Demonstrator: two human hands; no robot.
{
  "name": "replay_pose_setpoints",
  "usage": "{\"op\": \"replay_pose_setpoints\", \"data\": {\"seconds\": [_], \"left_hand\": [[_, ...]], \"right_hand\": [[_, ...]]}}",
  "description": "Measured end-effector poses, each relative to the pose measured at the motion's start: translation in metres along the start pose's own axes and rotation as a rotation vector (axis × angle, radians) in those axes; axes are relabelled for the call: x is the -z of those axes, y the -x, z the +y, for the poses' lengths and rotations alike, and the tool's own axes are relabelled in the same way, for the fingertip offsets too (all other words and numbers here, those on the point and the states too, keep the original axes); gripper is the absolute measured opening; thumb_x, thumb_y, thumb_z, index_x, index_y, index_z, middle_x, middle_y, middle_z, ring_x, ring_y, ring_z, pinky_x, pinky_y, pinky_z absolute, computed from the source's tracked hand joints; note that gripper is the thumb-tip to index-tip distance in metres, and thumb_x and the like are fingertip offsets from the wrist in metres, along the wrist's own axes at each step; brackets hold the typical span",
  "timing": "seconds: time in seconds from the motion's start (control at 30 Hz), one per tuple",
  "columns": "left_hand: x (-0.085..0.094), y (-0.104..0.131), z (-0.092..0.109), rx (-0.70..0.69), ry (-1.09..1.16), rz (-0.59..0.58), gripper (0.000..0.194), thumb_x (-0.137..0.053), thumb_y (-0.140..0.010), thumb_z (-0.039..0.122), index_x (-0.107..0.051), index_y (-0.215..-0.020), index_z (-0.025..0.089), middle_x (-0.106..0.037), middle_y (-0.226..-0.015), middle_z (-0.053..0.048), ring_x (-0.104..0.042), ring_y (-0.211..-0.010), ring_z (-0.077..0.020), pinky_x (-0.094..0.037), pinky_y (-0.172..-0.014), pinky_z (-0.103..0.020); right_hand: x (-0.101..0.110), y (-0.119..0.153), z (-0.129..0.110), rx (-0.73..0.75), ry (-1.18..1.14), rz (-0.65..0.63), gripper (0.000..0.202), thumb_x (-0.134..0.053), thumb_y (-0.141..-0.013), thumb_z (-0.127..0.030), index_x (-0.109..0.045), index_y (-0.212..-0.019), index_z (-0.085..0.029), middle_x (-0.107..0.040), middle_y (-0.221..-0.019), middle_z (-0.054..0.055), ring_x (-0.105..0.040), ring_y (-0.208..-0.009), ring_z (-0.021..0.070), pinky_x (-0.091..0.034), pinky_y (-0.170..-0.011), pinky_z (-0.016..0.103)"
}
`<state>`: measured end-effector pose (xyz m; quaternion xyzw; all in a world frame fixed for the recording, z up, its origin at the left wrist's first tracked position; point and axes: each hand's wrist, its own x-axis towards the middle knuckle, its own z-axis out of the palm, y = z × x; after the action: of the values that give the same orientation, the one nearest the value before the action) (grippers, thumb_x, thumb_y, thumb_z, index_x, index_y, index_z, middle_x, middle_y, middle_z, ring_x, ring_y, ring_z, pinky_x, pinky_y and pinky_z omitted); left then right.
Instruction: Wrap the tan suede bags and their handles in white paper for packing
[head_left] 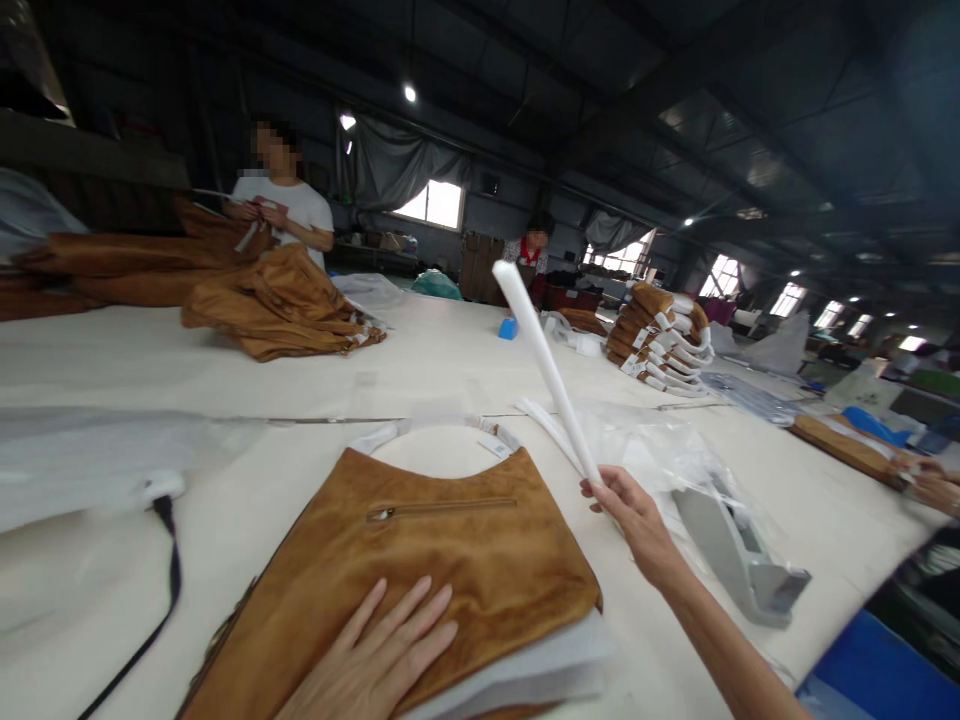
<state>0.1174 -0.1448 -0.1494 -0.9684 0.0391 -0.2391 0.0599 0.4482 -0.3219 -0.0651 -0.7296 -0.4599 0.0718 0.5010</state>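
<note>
A brown suede-like handbag (480,540) lies flat on the white table in front of me, its zip pocket facing up. White wrapping covers its curved handle (382,437), where a paper tag (495,447) hangs. White sheeting (525,668) sticks out along the bag's lower right edge. My left hand (382,645) rests on the bag's front, fingers spread and flat. To the right of the bag, my right hand (630,515) grips the lower end of a long white foam strip (551,375), which slants up and left. Another white strip (549,428) lies behind it.
Clear plastic (652,450) and a grey tape dispenser (739,560) lie to the right. A pile of brown bags (277,300), a stack of wrapped bags (652,340) and two people stand farther back. A black cord (176,560) runs at left; a co-worker's hand (937,485) is at far right.
</note>
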Motion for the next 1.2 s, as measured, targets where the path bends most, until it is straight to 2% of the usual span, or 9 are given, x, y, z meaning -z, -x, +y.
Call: {"op": "replay_pose_setpoints", "data": {"seconds": [0.1,0.2,0.3,0.4,0.6,0.77,0.9,1.0,1.2], "left_hand": [[0.012,-0.001,0.003,0.118,0.209,-0.160,0.068,-0.046,-0.093,0.019,-0.022,-0.155,0.031,-0.035,-0.158,0.000,-0.027,-0.148,-0.0187,-0.009,-0.125,-0.046],[0.024,-0.010,0.000,0.190,0.409,-0.306,0.054,-0.041,-0.103,0.035,-0.025,-0.154,0.035,-0.033,-0.159,0.001,-0.023,-0.149,-0.0196,-0.011,-0.125,-0.047],[0.042,-0.025,-0.005,0.222,0.524,-0.399,0.053,-0.034,-0.104,0.047,-0.026,-0.154,0.033,-0.034,-0.159,-0.002,-0.024,-0.149,-0.0212,-0.012,-0.124,-0.045],[0.062,-0.040,-0.009,0.223,0.547,-0.473,0.052,-0.031,-0.103,0.052,-0.033,-0.152,0.033,-0.041,-0.155,-0.003,-0.022,-0.150,-0.0232,-0.013,-0.123,-0.046],[0.086,-0.054,-0.020,0.247,0.511,-0.561,0.052,-0.035,-0.100,0.057,-0.045,-0.145,0.032,-0.049,-0.150,-0.002,-0.023,-0.149,-0.0247,-0.019,-0.121,-0.046],[0.078,-0.053,-0.022,0.287,0.567,-0.614,0.057,-0.040,-0.099,0.056,-0.041,-0.148,0.026,-0.043,-0.153,-0.006,-0.028,-0.147,-0.0269,-0.025,-0.120,-0.046],[0.059,-0.039,-0.006,0.268,0.582,-0.506,0.054,-0.041,-0.099,0.022,-0.031,-0.151,0.029,-0.033,-0.159,-0.004,-0.024,-0.149,-0.0244,-0.017,-0.122,-0.055],[0.046,-0.028,0.008,0.240,0.491,-0.359,0.075,-0.034,-0.081,-0.004,-0.036,-0.148,0.029,-0.039,-0.156,-0.002,-0.024,-0.149,-0.0207,-0.012,-0.122,-0.059],[0.024,-0.016,0.012,0.221,0.362,-0.279,0.076,-0.032,-0.081,-0.006,-0.039,-0.147,0.030,-0.040,-0.155,-0.002,-0.031,-0.146,-0.0210,-0.020,-0.121,-0.059]], "right_hand": [[0.048,0.044,-0.010,-0.106,-0.039,-0.246,0.034,-0.056,-0.091,-0.049,-0.068,-0.107,-0.021,-0.071,-0.101,0.009,-0.066,-0.096,0.0261,-0.055,-0.086,0.039],[0.088,0.078,-0.010,-0.104,0.103,-0.496,0.029,-0.059,-0.090,-0.047,-0.072,-0.103,-0.025,-0.070,-0.103,0.009,-0.066,-0.097,0.0271,-0.054,-0.088,0.040],[0.103,0.101,-0.005,-0.032,0.225,-0.557,0.026,-0.060,-0.091,-0.045,-0.073,-0.103,-0.027,-0.070,-0.106,0.010,-0.067,-0.100,0.0266,-0.055,-0.088,0.037],[0.088,0.119,-0.002,0.079,0.366,-0.475,0.025,-0.056,-0.094,-0.043,-0.072,-0.107,-0.029,-0.069,-0.103,0.008,-0.068,-0.094,0.0224,-0.057,-0.081,0.030],[0.015,0.135,-0.006,0.424,0.624,-0.189,0.027,-0.044,-0.101,-0.032,-0.066,-0.115,-0.026,-0.066,-0.099,0.008,-0.064,-0.087,0.0217,-0.051,-0.073,0.035],[-0.027,0.133,-0.011,0.586,0.749,0.007,0.023,-0.046,-0.100,-0.019,-0.063,-0.115,-0.020,-0.064,-0.094,0.009,-0.058,-0.086,0.0227,-0.041,-0.071,0.036],[-0.049,0.131,-0.003,0.569,0.761,0.084,0.019,-0.047,-0.099,-0.017,-0.062,-0.111,-0.020,-0.061,-0.087,0.008,-0.054,-0.081,0.0226,-0.039,-0.070,0.036],[-0.055,0.133,0.003,0.559,0.754,0.132,0.017,-0.044,-0.100,-0.021,-0.061,-0.102,-0.019,-0.059,-0.081,0.008,-0.052,-0.076,0.0240,-0.040,-0.066,0.036],[-0.021,0.126,-0.020,0.540,0.592,0.148,0.019,-0.056,-0.096,-0.026,-0.055,-0.114,-0.021,-0.062,-0.099,0.010,-0.058,-0.094,0.0268,-0.046,-0.083,0.041]]}}
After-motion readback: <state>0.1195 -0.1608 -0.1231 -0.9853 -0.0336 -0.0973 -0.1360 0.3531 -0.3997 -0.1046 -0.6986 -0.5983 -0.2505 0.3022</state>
